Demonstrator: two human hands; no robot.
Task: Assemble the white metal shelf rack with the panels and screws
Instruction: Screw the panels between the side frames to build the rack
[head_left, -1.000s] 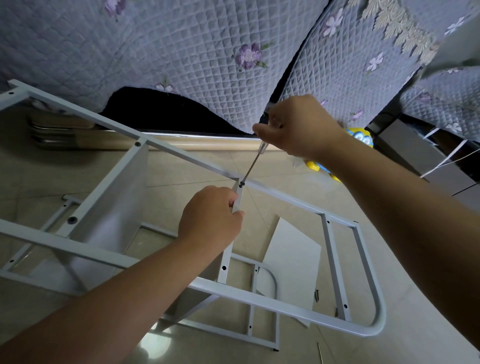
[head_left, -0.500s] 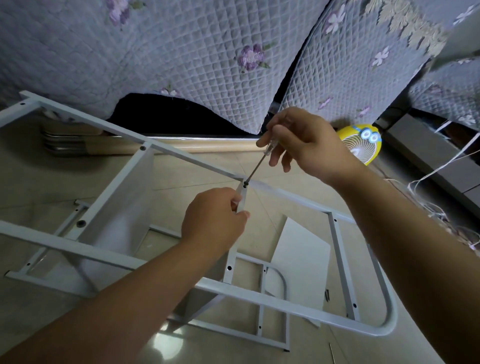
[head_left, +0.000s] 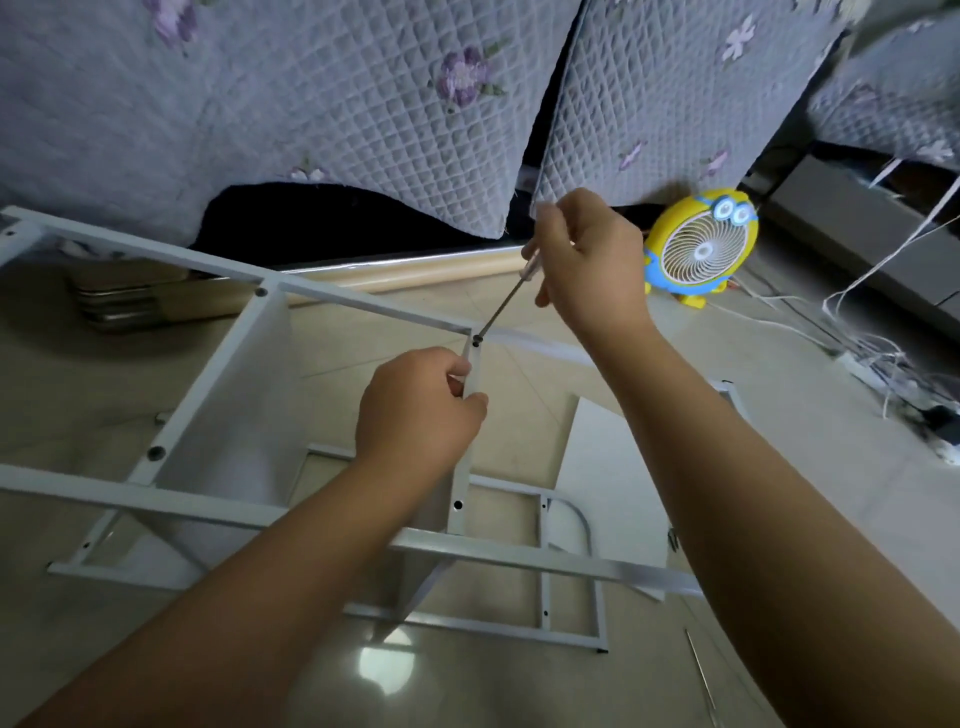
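The white metal rack frame (head_left: 156, 506) lies on its side across the tiled floor. A white shelf panel (head_left: 244, 415) stands fixed between its rails on the left. My left hand (head_left: 421, 415) grips the edge of a second upright panel (head_left: 460, 499) just below the far rail. My right hand (head_left: 587, 265) holds a screwdriver (head_left: 506, 304) by its handle. The tip sits on a dark screw (head_left: 476, 340) at the top of that panel. A loose white panel (head_left: 613, 493) lies flat on the floor to the right.
A quilted grey bedspread (head_left: 363, 119) hangs over the bed behind the frame. A yellow desk fan (head_left: 698, 249) stands on the floor at the right, with white cables and a power strip (head_left: 872, 374) beyond it. Loose screws (head_left: 674, 540) lie by the flat panel.
The view has shifted left, so the fan and cables show fully. My right hand has turned on the screwdriver handle; my left hand keeps its grip on the panel.
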